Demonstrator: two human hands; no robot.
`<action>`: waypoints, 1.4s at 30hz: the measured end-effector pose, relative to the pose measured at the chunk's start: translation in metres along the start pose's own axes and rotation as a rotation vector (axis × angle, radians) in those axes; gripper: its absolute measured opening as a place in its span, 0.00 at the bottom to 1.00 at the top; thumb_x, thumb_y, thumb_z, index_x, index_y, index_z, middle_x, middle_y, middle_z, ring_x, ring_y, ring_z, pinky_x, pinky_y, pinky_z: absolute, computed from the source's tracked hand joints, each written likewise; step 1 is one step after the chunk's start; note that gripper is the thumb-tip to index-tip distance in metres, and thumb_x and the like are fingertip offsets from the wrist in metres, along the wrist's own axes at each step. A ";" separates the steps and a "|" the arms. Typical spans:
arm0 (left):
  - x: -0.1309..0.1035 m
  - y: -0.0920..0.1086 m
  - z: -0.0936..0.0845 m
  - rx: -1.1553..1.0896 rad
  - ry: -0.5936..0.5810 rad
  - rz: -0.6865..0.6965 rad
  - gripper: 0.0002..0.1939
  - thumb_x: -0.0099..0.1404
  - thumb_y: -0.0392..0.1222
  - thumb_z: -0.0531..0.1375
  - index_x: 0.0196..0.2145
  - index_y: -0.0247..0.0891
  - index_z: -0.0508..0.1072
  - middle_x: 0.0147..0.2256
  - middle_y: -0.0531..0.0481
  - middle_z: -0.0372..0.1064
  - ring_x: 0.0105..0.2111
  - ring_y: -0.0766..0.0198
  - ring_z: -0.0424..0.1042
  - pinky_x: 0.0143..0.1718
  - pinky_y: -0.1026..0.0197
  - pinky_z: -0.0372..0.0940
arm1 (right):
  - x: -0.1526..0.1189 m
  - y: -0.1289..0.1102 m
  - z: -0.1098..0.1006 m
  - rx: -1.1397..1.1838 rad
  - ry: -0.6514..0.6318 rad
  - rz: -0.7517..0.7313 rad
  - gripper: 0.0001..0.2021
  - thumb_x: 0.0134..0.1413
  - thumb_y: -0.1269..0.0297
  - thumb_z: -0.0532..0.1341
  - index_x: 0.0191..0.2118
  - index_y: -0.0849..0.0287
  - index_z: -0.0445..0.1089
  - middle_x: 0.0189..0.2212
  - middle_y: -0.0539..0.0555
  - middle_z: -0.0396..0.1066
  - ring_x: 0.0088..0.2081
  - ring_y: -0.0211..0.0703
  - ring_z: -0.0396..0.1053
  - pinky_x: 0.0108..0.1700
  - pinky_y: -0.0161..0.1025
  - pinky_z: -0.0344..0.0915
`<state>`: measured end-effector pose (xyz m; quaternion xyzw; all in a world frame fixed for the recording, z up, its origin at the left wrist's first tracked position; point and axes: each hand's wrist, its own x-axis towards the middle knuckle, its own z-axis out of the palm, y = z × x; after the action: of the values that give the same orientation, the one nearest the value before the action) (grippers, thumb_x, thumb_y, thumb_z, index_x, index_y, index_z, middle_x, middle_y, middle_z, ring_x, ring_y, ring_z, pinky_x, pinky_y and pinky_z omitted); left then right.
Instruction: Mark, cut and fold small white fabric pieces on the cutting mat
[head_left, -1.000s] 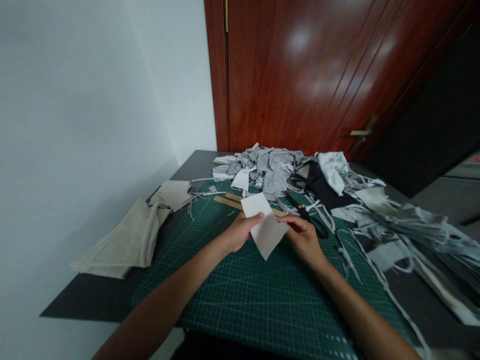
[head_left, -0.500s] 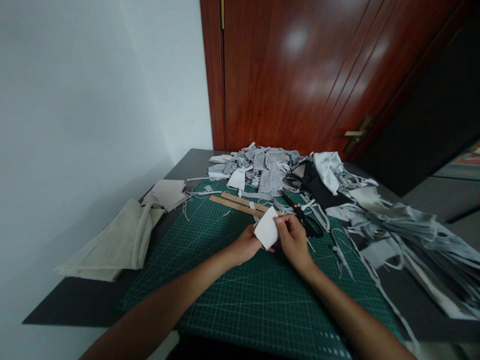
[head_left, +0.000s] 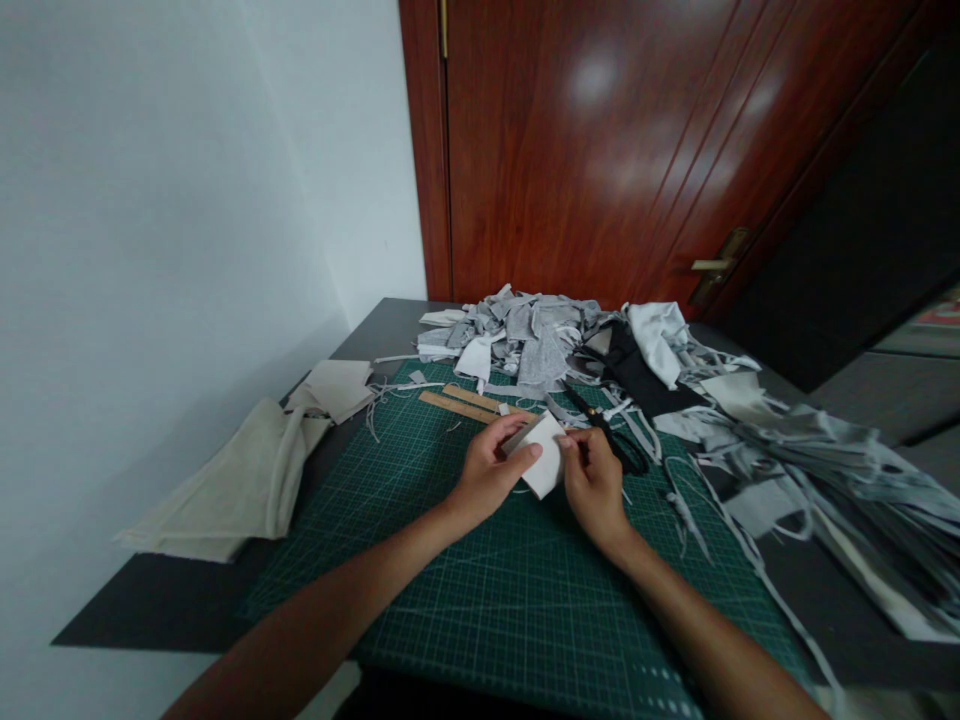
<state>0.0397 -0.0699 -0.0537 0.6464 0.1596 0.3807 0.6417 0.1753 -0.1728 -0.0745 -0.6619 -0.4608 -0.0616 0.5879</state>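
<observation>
Between my two hands is a small stack of off-white fabric squares (head_left: 546, 462), tilted above the green cutting mat (head_left: 510, 590). My left hand (head_left: 491, 470) grips its left side, thumb lying across the top face and fingers behind. At the right edge, my right hand (head_left: 595, 480) pinches the stack between thumb and fingers. Just beyond the hands, black-handled scissors (head_left: 611, 435) lie on the mat. Two wooden rulers (head_left: 461, 405) rest side by side, their right ends hidden behind the left hand and the fabric.
Grey and white fabric scraps (head_left: 525, 335) are heaped at the back, with black cloth (head_left: 637, 375) beside them. Long grey strips (head_left: 847, 480) cover the right side. Folded beige cloth (head_left: 232, 480) and cream fabric pieces (head_left: 337, 385) lie at left. A wooden door (head_left: 570, 150) stands behind the table.
My left hand has shifted from beneath the fabric squares to their left side, its thumb now on top. The stack has turned slightly, showing its layered edge.
</observation>
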 end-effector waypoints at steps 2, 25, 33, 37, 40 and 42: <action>0.004 0.000 -0.002 0.014 -0.002 -0.008 0.28 0.57 0.53 0.71 0.52 0.37 0.77 0.44 0.42 0.79 0.42 0.54 0.77 0.42 0.57 0.70 | -0.001 0.000 -0.001 -0.011 -0.034 -0.033 0.10 0.69 0.56 0.57 0.37 0.54 0.66 0.29 0.52 0.73 0.29 0.45 0.69 0.32 0.40 0.64; 0.002 0.003 -0.004 0.265 -0.043 0.057 0.13 0.65 0.49 0.63 0.30 0.36 0.77 0.26 0.52 0.71 0.26 0.66 0.67 0.27 0.65 0.59 | -0.007 -0.003 -0.003 -0.065 -0.163 -0.164 0.05 0.69 0.62 0.55 0.39 0.53 0.65 0.30 0.52 0.73 0.32 0.46 0.72 0.35 0.41 0.67; 0.001 0.004 -0.003 0.258 -0.050 0.048 0.13 0.66 0.48 0.62 0.29 0.36 0.75 0.25 0.53 0.68 0.26 0.67 0.64 0.26 0.65 0.56 | -0.008 -0.002 -0.004 -0.076 -0.167 -0.183 0.03 0.69 0.64 0.54 0.41 0.52 0.63 0.32 0.53 0.74 0.33 0.47 0.73 0.36 0.42 0.69; 0.000 0.007 -0.003 0.294 -0.064 0.045 0.16 0.67 0.50 0.62 0.27 0.36 0.73 0.23 0.55 0.64 0.25 0.67 0.61 0.25 0.65 0.54 | -0.008 -0.002 -0.004 -0.076 -0.158 -0.149 0.03 0.69 0.62 0.55 0.41 0.52 0.63 0.33 0.53 0.75 0.33 0.48 0.74 0.36 0.42 0.69; -0.001 0.008 -0.003 0.313 -0.073 0.045 0.17 0.67 0.50 0.61 0.25 0.37 0.72 0.22 0.55 0.62 0.24 0.68 0.59 0.25 0.65 0.52 | -0.008 -0.002 -0.004 -0.067 -0.163 -0.127 0.04 0.69 0.61 0.55 0.40 0.52 0.63 0.32 0.53 0.75 0.33 0.47 0.74 0.35 0.42 0.69; 0.000 0.008 -0.003 0.317 -0.071 0.052 0.16 0.67 0.49 0.61 0.26 0.37 0.72 0.22 0.56 0.62 0.24 0.68 0.59 0.25 0.65 0.52 | -0.008 -0.002 -0.003 -0.062 -0.165 -0.123 0.05 0.69 0.61 0.55 0.40 0.52 0.64 0.32 0.53 0.75 0.33 0.47 0.74 0.36 0.42 0.69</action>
<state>0.0354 -0.0688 -0.0468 0.7565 0.1780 0.3442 0.5268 0.1705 -0.1798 -0.0772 -0.6531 -0.5453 -0.0569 0.5224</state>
